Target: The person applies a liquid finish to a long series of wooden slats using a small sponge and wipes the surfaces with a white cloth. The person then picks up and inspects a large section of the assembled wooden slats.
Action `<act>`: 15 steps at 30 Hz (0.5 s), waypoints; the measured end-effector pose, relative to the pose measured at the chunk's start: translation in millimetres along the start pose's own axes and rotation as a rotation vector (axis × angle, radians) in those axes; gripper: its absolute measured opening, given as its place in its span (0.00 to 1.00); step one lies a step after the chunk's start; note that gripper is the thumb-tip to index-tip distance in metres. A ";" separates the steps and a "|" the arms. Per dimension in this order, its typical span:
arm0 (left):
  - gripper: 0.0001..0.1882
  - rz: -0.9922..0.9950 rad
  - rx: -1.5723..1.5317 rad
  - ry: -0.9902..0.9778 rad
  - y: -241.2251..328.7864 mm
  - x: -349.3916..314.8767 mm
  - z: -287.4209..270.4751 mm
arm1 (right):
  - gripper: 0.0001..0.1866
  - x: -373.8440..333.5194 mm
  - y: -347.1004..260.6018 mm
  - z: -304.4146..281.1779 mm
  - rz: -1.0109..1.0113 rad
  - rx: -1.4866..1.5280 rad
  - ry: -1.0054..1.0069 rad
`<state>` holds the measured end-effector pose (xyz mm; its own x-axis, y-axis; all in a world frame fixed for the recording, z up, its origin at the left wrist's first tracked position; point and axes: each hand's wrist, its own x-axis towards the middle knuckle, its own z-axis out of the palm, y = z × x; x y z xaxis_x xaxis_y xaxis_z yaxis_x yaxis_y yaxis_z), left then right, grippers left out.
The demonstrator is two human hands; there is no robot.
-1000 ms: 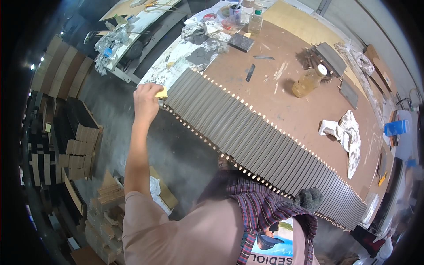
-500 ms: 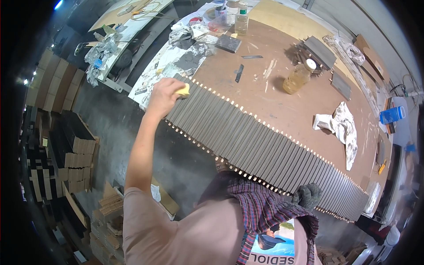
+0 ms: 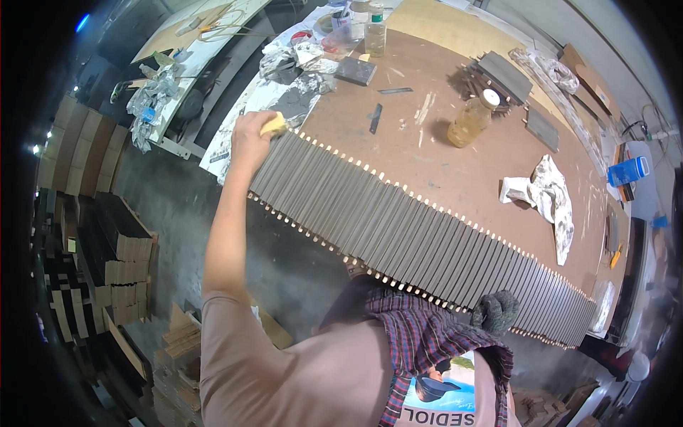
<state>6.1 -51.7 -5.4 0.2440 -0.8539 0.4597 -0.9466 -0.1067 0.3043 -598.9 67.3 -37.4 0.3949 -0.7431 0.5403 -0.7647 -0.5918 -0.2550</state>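
Note:
A long row of dark grey slats [image 3: 384, 213] with pale wooden tips lies side by side along the table's near edge. At its far left end my bare left hand [image 3: 249, 139] is closed round a yellow sponge [image 3: 273, 125], near the slats' upper corner. My right hand [image 3: 496, 312], in a dark grey knitted glove, is curled at the near edge of the row, towards its right part. What lies inside its fingers is hidden, and the plaid cloth [image 3: 427, 313] covers its wrist.
On the brown tabletop [image 3: 420, 164] stand a jar of yellowish liquid [image 3: 471, 121] and a clear bottle [image 3: 375, 35]. A stained white rag [image 3: 551, 206] lies at the right. Beyond the jar are stacked dark boards [image 3: 505, 75]. Stacked slats [image 3: 128, 249] stand on the floor at left.
My left hand has moved left with the sponge, off the slats' faces to their end. The whole view has shifted slightly. My gloved right hand stays at the near edge.

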 end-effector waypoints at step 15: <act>0.22 -0.035 -0.036 -0.039 24.5 -13.5 -14.6 | 0.12 -14.3 0.9 -1.3 0.091 0.000 -0.038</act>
<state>-17.3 -35.3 8.1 0.2681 -0.8690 0.4158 -0.9293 -0.1194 0.3496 -605.9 77.7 -44.3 0.3426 -0.8052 0.4840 -0.7986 -0.5210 -0.3014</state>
